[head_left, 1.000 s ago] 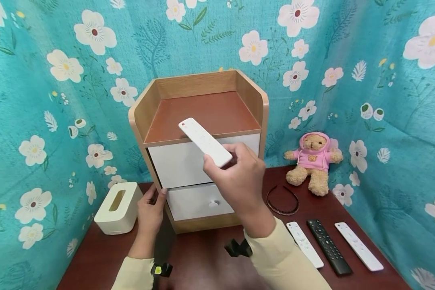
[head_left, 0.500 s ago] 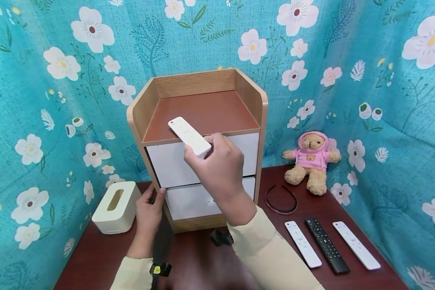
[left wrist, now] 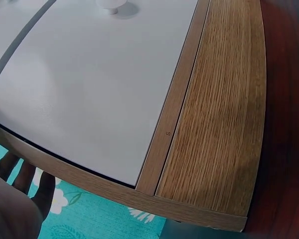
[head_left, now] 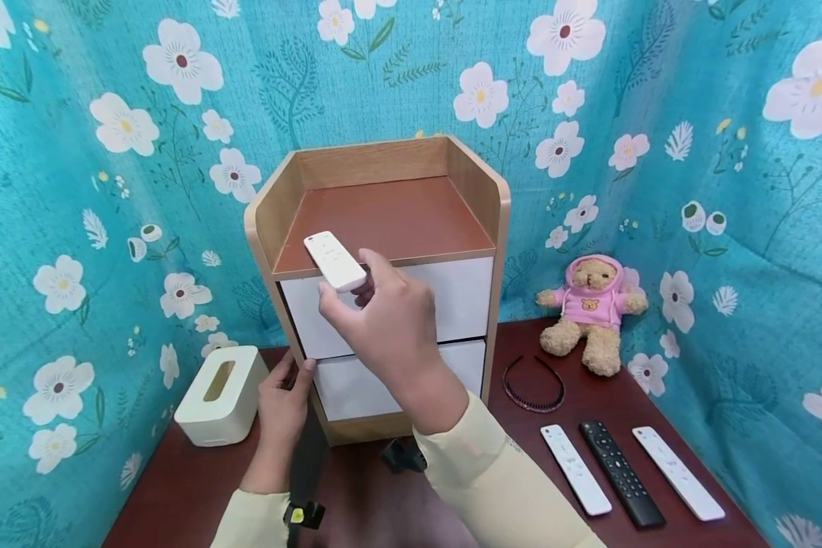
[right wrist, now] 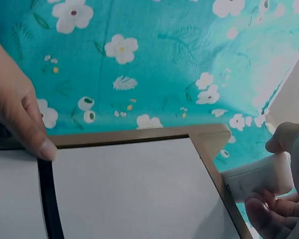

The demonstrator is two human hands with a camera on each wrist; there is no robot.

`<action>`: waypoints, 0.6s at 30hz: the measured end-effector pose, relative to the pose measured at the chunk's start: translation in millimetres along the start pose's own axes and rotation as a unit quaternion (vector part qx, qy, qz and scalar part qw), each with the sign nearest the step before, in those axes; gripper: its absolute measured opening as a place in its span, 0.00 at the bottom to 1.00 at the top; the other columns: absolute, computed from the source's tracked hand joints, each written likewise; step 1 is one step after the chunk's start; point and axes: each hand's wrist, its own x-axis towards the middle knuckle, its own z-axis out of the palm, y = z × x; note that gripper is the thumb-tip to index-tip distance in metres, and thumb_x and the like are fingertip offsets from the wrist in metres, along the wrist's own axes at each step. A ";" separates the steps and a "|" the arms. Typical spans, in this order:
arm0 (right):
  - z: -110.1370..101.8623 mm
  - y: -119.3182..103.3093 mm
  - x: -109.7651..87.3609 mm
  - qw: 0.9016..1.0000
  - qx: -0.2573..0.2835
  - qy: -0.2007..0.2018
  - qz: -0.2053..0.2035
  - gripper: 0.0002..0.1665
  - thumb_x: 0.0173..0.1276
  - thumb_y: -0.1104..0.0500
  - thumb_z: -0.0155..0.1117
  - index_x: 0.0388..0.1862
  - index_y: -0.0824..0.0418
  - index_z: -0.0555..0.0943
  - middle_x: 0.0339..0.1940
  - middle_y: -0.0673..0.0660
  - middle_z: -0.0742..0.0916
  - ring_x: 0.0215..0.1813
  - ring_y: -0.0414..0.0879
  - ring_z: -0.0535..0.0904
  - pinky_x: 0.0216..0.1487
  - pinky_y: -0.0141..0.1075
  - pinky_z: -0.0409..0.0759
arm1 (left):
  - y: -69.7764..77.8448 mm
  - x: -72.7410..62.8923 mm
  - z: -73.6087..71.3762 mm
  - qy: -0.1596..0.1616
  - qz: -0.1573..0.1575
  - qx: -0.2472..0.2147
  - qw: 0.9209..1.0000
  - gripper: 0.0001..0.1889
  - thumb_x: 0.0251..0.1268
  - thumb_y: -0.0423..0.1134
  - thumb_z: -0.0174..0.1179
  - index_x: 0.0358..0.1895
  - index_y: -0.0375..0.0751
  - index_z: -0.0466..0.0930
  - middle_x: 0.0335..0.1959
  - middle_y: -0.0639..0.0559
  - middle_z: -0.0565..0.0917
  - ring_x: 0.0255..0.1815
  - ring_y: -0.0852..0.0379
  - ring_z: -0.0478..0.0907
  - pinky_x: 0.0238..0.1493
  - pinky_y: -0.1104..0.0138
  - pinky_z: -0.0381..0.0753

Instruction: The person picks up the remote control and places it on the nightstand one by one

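A white remote control (head_left: 333, 261) is pinched between the thumb and fingers of my right hand (head_left: 393, 323). It overlaps the front edge of the cabinet's top shelf (head_left: 390, 213), its far end tipped up to the left. In the right wrist view, the remote (right wrist: 254, 177) shows right beside the wooden corner. My left hand (head_left: 284, 396) rests against the left side of the wood-framed cabinet (head_left: 500, 251), thumb on the front edge near the gap between the white upper drawer (head_left: 462, 301) and lower drawer (head_left: 349, 388). Fairly straight left fingers (left wrist: 45, 191) reach along that side.
On the table's right lie two white remotes (head_left: 575, 470) (head_left: 678, 473) with a black remote (head_left: 622, 473) between them. Behind are a dark headband (head_left: 534, 407) and a teddy bear in pink (head_left: 592, 312). A cream tissue box (head_left: 219, 396) stands left. Floral curtain (head_left: 383, 91) surrounds the table.
My right hand has carried the white remote leftward and slightly down along the front of the cabinet's top. My left hand stays at the cabinet's side.
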 end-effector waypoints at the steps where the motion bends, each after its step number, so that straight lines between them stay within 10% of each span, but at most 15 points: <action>1: -0.3 -0.7 -1.0 1.000 0.005 -0.003 -0.006 0.26 0.69 0.46 0.77 0.55 0.64 0.86 0.30 0.53 0.91 0.29 0.39 0.85 0.30 0.30 0.80 | 0.5 0.2 -0.2 -0.001 0.000 -0.001 1.000 0.23 0.80 0.42 0.68 0.74 0.45 0.83 0.64 0.37 0.88 0.52 0.72 0.82 0.49 0.82 0.79; 13: 6.1 0.0 -3.2 0.996 0.086 -0.036 -0.003 0.23 0.75 0.49 0.74 0.58 0.64 0.87 0.38 0.57 0.94 0.34 0.42 0.87 0.38 0.28 0.85 | -1.4 0.5 0.1 -0.006 0.000 -0.020 1.000 0.23 0.81 0.43 0.68 0.74 0.46 0.82 0.65 0.42 0.88 0.55 0.74 0.82 0.52 0.82 0.80; 18: 12.4 1.2 2.1 0.996 0.076 -0.046 0.005 0.24 0.77 0.47 0.75 0.59 0.64 0.86 0.38 0.55 0.93 0.35 0.40 0.87 0.37 0.28 0.84 | -3.9 0.8 2.7 -0.002 0.018 -0.042 0.999 0.22 0.80 0.39 0.67 0.73 0.45 0.83 0.56 0.67 0.90 0.53 0.72 0.84 0.50 0.80 0.81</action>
